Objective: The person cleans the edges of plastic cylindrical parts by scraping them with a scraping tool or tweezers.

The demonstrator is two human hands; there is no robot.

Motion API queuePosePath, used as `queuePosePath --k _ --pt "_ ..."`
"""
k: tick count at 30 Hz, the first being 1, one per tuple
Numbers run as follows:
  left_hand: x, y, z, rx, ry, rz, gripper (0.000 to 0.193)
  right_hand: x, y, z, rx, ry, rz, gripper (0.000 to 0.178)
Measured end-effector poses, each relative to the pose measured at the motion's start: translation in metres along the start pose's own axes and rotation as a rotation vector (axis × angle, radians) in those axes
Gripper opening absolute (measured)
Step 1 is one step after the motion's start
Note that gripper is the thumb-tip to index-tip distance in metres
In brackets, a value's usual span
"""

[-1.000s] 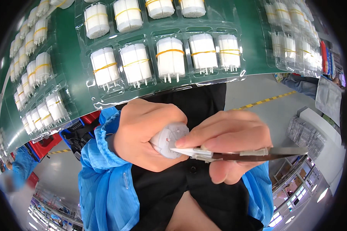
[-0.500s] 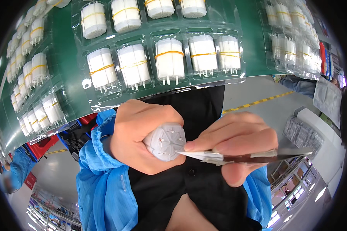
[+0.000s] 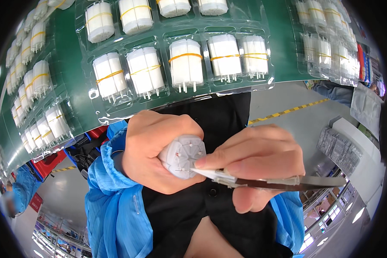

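Note:
My left hand (image 3: 157,150) is closed around a white round segmented part (image 3: 180,157), its end face with small pins turned up. Most of its body is hidden in the fist. In my right hand (image 3: 262,163) is a pair of metal tweezers (image 3: 288,183), pinched between thumb and fingers, with clear tape wrapped on it. The pale pointed tip meets the right side of the part's end face. My right index finger lies close by that face.
Ahead, a clear plastic tray (image 3: 116,112) on the green table (image 3: 69,47) holds several white pinned parts (image 3: 185,64) with yellow bands. More filled trays stand left and right (image 3: 331,56). A red bin (image 3: 49,165) sits below at left.
My right hand and the tweezers have moved a little left, bringing the tip further over the part's end face. The left hand has barely shifted.

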State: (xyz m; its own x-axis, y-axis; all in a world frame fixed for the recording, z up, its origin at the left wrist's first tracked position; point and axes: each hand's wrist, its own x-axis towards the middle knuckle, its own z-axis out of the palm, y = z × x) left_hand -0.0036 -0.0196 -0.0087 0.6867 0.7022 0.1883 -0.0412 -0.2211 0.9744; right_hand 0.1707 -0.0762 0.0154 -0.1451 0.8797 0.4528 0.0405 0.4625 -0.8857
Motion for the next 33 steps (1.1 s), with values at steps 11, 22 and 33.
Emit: queuePosePath --k 11,22,33 --pt "-0.001 0.004 0.002 0.046 0.029 -0.013 0.025 0.002 -0.001 -0.015 0.038 -0.058 0.01 0.044" --pt "-0.002 0.004 0.004 0.005 0.03 -0.014 0.025 -0.001 -0.008 -0.011 -0.093 -0.056 0.097 0.036" --pt "-0.001 0.005 0.006 0.021 0.065 -0.012 0.024 0.006 -0.001 -0.014 -0.087 -0.062 -0.006 0.039"
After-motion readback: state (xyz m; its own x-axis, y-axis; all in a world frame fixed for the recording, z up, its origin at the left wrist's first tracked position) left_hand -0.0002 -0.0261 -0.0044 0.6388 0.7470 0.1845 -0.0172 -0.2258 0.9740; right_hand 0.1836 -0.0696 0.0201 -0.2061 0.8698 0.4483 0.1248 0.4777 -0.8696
